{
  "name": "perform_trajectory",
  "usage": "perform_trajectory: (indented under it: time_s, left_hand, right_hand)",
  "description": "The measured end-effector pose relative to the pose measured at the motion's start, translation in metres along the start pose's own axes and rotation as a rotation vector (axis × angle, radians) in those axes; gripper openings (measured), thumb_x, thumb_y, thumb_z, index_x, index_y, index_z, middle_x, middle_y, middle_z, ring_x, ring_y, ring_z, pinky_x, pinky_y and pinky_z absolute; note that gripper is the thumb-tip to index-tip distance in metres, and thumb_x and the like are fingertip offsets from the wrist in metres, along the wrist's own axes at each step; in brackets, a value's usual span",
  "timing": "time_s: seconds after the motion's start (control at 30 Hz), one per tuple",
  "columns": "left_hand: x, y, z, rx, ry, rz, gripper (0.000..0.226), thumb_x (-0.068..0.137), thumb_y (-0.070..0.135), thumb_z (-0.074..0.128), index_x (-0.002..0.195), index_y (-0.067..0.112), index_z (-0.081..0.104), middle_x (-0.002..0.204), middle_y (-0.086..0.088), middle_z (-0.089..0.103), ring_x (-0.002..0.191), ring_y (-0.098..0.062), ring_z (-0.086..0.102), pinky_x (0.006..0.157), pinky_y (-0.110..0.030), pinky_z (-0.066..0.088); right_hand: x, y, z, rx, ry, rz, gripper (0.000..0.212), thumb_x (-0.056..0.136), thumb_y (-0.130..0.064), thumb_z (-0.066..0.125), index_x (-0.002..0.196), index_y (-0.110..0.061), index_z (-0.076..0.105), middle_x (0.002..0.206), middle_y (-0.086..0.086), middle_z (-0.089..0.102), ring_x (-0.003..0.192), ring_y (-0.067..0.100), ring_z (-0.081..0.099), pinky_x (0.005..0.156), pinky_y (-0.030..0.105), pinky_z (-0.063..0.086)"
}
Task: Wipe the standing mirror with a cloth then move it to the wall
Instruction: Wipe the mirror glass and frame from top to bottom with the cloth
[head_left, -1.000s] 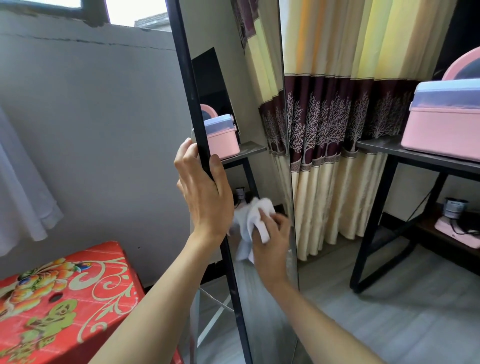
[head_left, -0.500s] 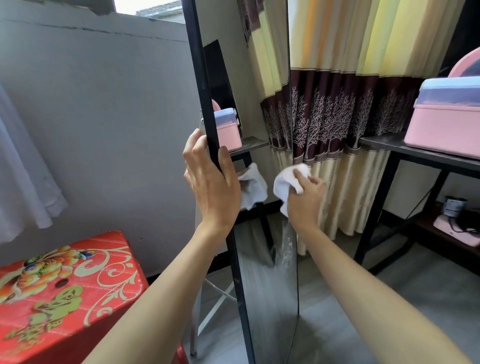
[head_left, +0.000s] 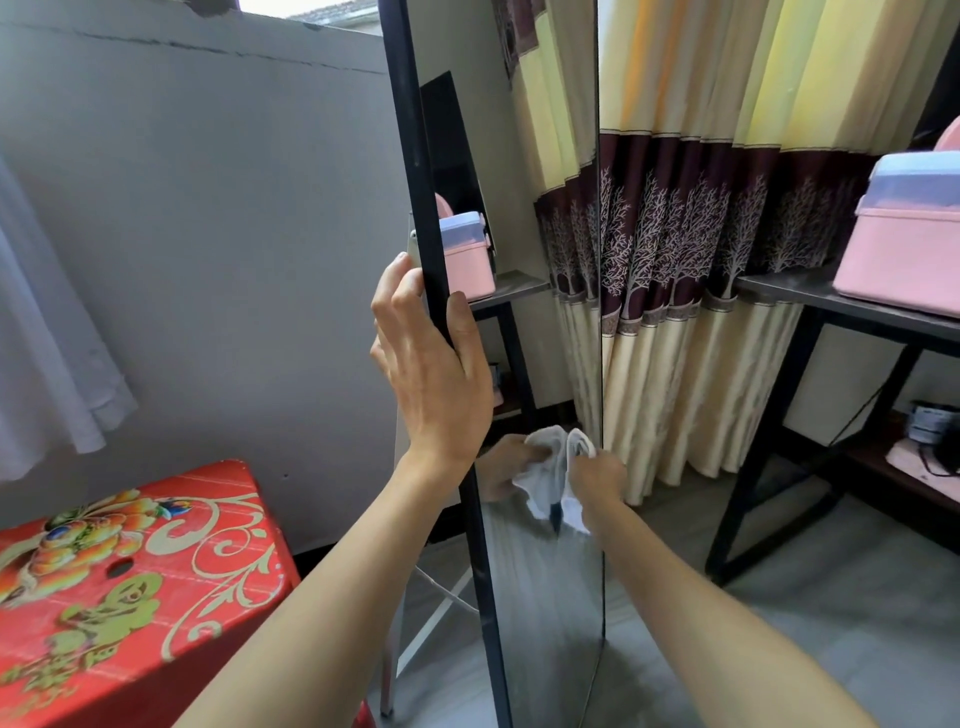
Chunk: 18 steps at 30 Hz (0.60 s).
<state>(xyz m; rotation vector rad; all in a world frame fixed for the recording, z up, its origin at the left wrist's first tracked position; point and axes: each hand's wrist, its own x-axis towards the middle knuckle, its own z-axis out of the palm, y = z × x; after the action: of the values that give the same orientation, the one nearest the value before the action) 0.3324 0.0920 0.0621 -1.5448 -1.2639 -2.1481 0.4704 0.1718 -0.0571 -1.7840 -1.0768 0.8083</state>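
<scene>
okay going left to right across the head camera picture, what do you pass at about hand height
White fabric → red patterned stool → left hand gripping the mirror frame → right hand holding the white cloth → curtain → black shelf with the pink box.

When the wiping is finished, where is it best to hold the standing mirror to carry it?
Probably by its two long black edges, one hand from each side. The standing mirror is tall and narrow; the left hand already grips the left frame edge.

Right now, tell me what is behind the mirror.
Behind the mirror, a white stand leg and grey wall show. Left-hand fingers curl behind its frame. The rest is hidden.
</scene>
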Motion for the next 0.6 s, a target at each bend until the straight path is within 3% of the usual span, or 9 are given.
perform_trajectory:
  time_s: [0.03, 0.07, 0.13, 0.2, 0.33, 0.4, 0.47, 0.53, 0.6]
  left_hand:
    - [0.000, 0.000, 0.000, 0.002, 0.001, 0.001, 0.020, 0.097, 0.030, 0.033, 0.115, 0.022, 0.032, 0.134, -0.009, 0.040, 0.119, -0.010, 0.038, 0.096, -0.052, 0.035]
    - [0.000, 0.000, 0.000, 0.001, 0.003, -0.001, 0.020, 0.097, 0.030, 0.032, 0.115, 0.022, 0.032, 0.134, -0.009, 0.040, 0.120, -0.010, 0.038, 0.097, -0.052, 0.035]
    - [0.000, 0.001, 0.000, 0.001, 0.001, -0.002, 0.020, 0.097, 0.030, 0.032, 0.115, 0.023, 0.032, 0.134, -0.009, 0.040, 0.120, -0.010, 0.038, 0.097, -0.052, 0.035]
    - [0.000, 0.000, 0.001, 0.015, 0.001, 0.006, 0.020, 0.097, 0.029, 0.033, 0.116, 0.022, 0.033, 0.134, -0.009, 0.040, 0.120, -0.010, 0.037, 0.095, -0.053, 0.036]
    - [0.000, -0.003, 0.001, 0.013, 0.001, 0.007, 0.020, 0.098, 0.028, 0.034, 0.117, 0.022, 0.032, 0.135, -0.009, 0.040, 0.121, -0.013, 0.039, 0.094, -0.054, 0.037]
    - [0.000, -0.002, 0.001, 0.009, 0.003, 0.004, 0.020, 0.097, 0.030, 0.033, 0.116, 0.023, 0.032, 0.135, -0.009, 0.041, 0.120, -0.013, 0.040, 0.095, -0.054, 0.036]
    - [-0.001, -0.001, 0.001, 0.003, 0.003, 0.002, 0.019, 0.097, 0.030, 0.032, 0.115, 0.022, 0.033, 0.134, -0.008, 0.040, 0.121, -0.014, 0.040, 0.095, -0.055, 0.035]
    - [-0.001, -0.001, 0.001, -0.007, 0.003, -0.002, 0.018, 0.097, 0.029, 0.033, 0.114, 0.022, 0.033, 0.134, -0.007, 0.040, 0.121, -0.013, 0.039, 0.096, -0.055, 0.034]
    - [-0.001, -0.001, 0.001, -0.009, 0.000, -0.009, 0.018, 0.097, 0.029, 0.034, 0.114, 0.022, 0.032, 0.135, -0.008, 0.040, 0.120, -0.013, 0.039, 0.096, -0.055, 0.035]
  right_hand:
    - [0.001, -0.007, -0.003, 0.078, 0.033, -0.015, 0.029, 0.094, -0.005, 0.039, 0.111, 0.008, 0.058, 0.086, 0.016, 0.061, 0.081, 0.027, 0.058, 0.062, 0.025, 0.045]
    - [0.005, -0.017, -0.005, 0.139, 0.092, -0.069, 0.028, 0.093, -0.005, 0.040, 0.113, 0.005, 0.058, 0.089, 0.015, 0.061, 0.082, 0.025, 0.056, 0.059, 0.021, 0.042]
    - [0.005, -0.048, -0.012, 0.196, 0.181, -0.266, 0.033, 0.092, -0.003, 0.043, 0.121, -0.006, 0.058, 0.120, 0.018, 0.054, 0.104, 0.028, 0.053, 0.079, 0.026, 0.046]
    - [-0.005, -0.080, -0.020, 0.275, 0.206, -0.516, 0.039, 0.090, 0.002, 0.045, 0.127, -0.010, 0.055, 0.135, 0.017, 0.040, 0.123, 0.027, 0.042, 0.100, 0.027, 0.035]
    - [-0.016, -0.107, -0.017, 0.332, 0.082, -0.768, 0.045, 0.089, 0.007, 0.047, 0.131, -0.009, 0.049, 0.141, 0.016, 0.034, 0.130, 0.023, 0.035, 0.108, 0.024, 0.032]
    - [-0.008, -0.089, -0.008, 0.296, 0.111, -0.692, 0.043, 0.088, 0.009, 0.046, 0.128, -0.005, 0.052, 0.135, 0.019, 0.044, 0.125, 0.026, 0.045, 0.105, 0.032, 0.040]
    - [-0.003, -0.055, -0.006, 0.322, 0.079, -0.453, 0.035, 0.089, 0.003, 0.046, 0.121, -0.002, 0.058, 0.107, 0.017, 0.061, 0.097, 0.028, 0.060, 0.082, 0.034, 0.050]
    - [-0.005, -0.025, -0.015, 0.260, -0.045, -0.169, 0.030, 0.092, -0.006, 0.044, 0.118, 0.000, 0.058, 0.080, 0.005, 0.057, 0.074, 0.021, 0.055, 0.065, 0.029, 0.044]
    - [-0.011, -0.014, -0.029, 0.241, -0.121, -0.034, 0.030, 0.094, -0.007, 0.041, 0.119, 0.005, 0.053, 0.080, 0.004, 0.053, 0.077, 0.020, 0.050, 0.064, 0.025, 0.041]
